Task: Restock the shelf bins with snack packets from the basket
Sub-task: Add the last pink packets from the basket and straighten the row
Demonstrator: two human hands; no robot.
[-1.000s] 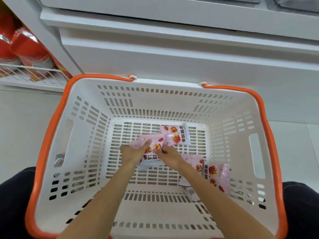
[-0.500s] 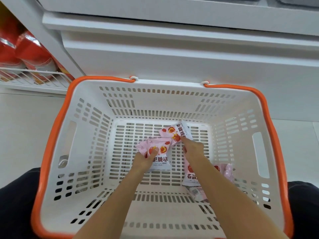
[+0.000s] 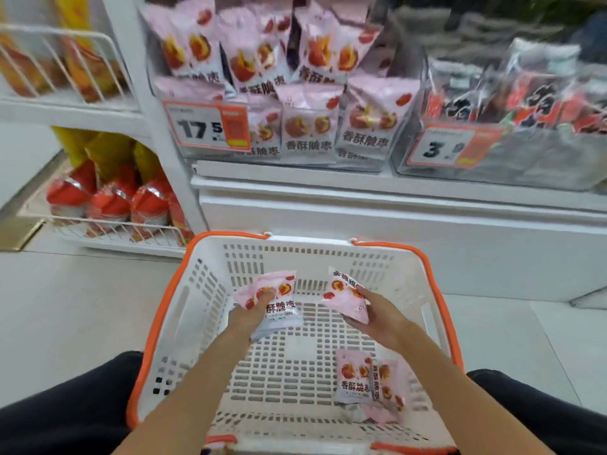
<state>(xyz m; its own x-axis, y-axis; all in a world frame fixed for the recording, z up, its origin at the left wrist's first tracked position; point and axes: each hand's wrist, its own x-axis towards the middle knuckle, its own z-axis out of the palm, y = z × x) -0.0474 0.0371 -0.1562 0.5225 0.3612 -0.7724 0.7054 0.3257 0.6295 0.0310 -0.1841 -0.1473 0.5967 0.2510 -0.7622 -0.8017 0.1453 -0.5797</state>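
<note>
- The white basket with an orange rim sits on the floor in front of the shelf, between the person's knees.
- The left hand grips one pink snack packet with thumb on top and fingers curled beneath, lifted above the basket floor.
- The right hand grips a second pink packet, tilted, at about the same height; the two hands are apart, each on its own packet.
- More pink packets lie on the basket floor near the right wall, overlapping one another; how many there are cannot be told.
- On the shelf above, a clear bin holds many of the same pink packets, standing upright in rows and piled high, with a price tag on its front left.
- Just to its right, a second clear bin holds dark packets with red print and carries its own price tag; this part is blurred.
- At the left, wire racks hold red and yellow goods, the lower rack near the floor beside the basket.
</note>
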